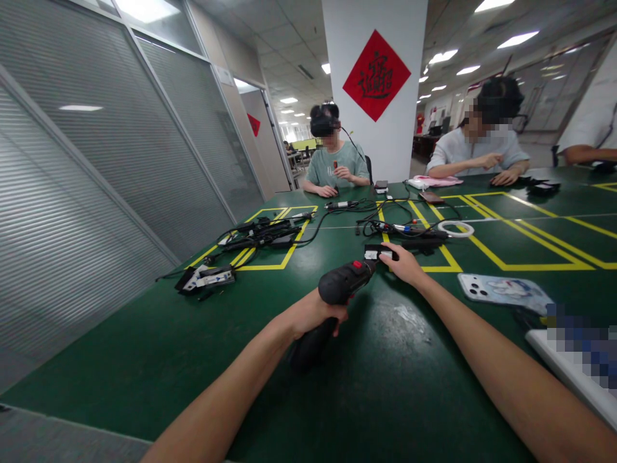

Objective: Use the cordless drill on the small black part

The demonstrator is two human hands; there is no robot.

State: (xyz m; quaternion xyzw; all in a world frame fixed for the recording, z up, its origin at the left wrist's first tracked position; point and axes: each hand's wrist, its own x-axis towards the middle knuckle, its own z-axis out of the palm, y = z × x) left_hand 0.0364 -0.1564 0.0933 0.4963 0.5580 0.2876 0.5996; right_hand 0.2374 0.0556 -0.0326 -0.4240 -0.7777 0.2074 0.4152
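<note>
Black moulded plastic forms the body of the cordless screwdriver (337,286), which lies low over the green surface (144,360) near the person's body, its nose aimed away toward a small black part (380,253).

Left hand (315,315): fingers clamped around the tool's handle, just below the motor housing. A red switch shows on top of the housing.

Right hand (405,265): resting on the small black part, fingers together and pressing it down onto the surface. The tool's tip sits at or just beside this part — actual contact cannot be confirmed.

Handling judgement:
- The tool looks rigid and moderately heavy, with most of its weight probably in the handle. Take hold at the handle, where the grip appears contoured and unlikely to slip.
- The small part looks light and stiff and would likely skid on the smooth surface unless held flat from above.

Nearby items: a phone (504,290) lies face down to the right, a white cable ring (456,229) and tangled black cables (263,235) lie farther out — two other people sit at the far edge.
</note>
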